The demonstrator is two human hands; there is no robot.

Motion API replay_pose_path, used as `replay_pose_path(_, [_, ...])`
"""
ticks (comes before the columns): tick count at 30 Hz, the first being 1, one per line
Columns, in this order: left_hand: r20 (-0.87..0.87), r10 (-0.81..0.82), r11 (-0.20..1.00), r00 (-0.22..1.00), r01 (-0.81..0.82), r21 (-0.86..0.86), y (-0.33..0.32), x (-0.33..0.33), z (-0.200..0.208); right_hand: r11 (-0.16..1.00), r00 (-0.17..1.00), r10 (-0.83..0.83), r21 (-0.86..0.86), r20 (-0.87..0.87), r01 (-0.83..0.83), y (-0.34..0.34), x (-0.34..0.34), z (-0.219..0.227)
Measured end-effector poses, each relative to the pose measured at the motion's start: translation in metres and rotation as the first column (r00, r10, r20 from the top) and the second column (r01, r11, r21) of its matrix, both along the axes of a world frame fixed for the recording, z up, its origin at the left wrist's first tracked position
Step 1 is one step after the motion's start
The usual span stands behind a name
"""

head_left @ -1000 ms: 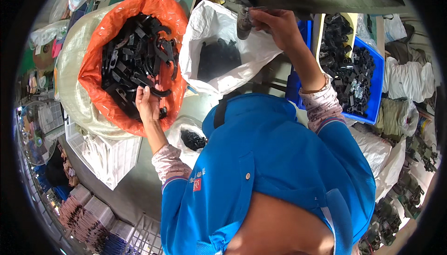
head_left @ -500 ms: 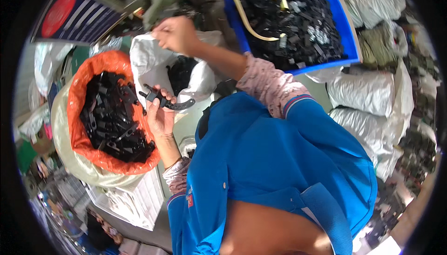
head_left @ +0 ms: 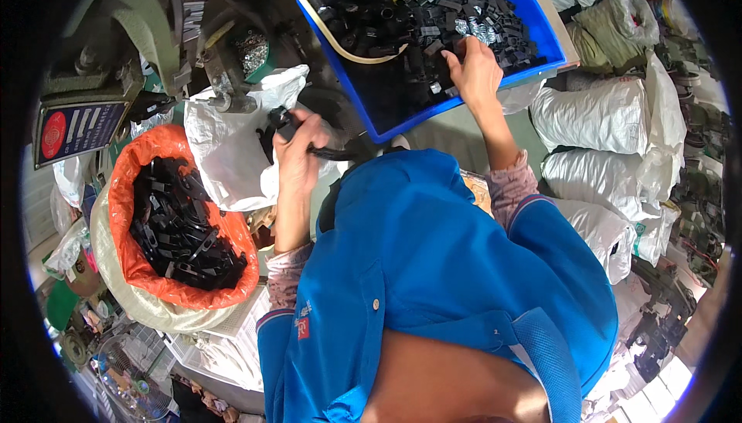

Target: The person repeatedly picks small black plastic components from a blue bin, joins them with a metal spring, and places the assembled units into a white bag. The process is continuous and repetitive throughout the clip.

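Observation:
My left hand (head_left: 298,152) is closed around a black plastic part (head_left: 284,124), in front of the white sack (head_left: 224,152). The part's block-like end sticks out past my fingers, and a dark curved arm of it shows on the right; the rest is hidden in my palm. My right hand (head_left: 478,74) is over the near side of the blue tray (head_left: 380,131), thumb and forefinger apart, fingertips at a small heap of shiny silver pieces (head_left: 481,30), apparently springs. Small black blocks (head_left: 502,13) lie around them in the tray.
A cream tub (head_left: 352,54) of black parts sits in the tray's left side. On the left stands an orange-lined sack (head_left: 131,257) full of black parts (head_left: 182,226). A machine (head_left: 116,29) is at the far left. White sacks (head_left: 591,118) are stacked at the right.
My right hand has gone from above the white sack rightward into the blue tray. My left hand has moved up and right, turning over with the black part. The whole view has shifted.

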State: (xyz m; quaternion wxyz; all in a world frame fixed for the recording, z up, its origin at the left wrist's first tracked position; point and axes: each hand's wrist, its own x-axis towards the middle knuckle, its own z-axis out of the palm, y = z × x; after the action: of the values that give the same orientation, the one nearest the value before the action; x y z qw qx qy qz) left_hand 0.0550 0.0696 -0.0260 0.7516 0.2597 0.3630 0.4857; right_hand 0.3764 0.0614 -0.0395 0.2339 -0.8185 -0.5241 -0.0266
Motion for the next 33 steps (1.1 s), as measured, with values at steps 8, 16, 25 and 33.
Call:
replay_pose_path(8, [-0.264, -0.296, 0.95, 0.918, 0.312, 0.02, 0.017, 0.105, 0.011, 0.994, 0.928, -0.087, -0.094, -0.361, 0.056, -0.008, 0.029, -0.008])
replay_pose_path(16, [-0.178, -0.366, 0.93, 0.913, 0.367, -0.028, 0.015, 0.145, -0.006, 0.973, -0.341, 0.04, 0.114, -0.939, -0.2, -0.055, 0.008, 0.014])
replay_pose_path(25, [-0.075, -0.205, 0.978, 0.976, 0.2, -0.068, 0.016, 0.138, 0.01, 0.965, 0.966, 0.249, 0.104, -0.073, -0.24, 0.019, 0.07, -0.021])
replay_pose_path(33, [0.092, -0.238, 0.967, 0.967, 0.245, -0.074, 0.018, 0.134, 0.001, 0.956, 0.585, 0.239, 0.081, -0.775, -0.283, 0.012, 0.057, -0.007])
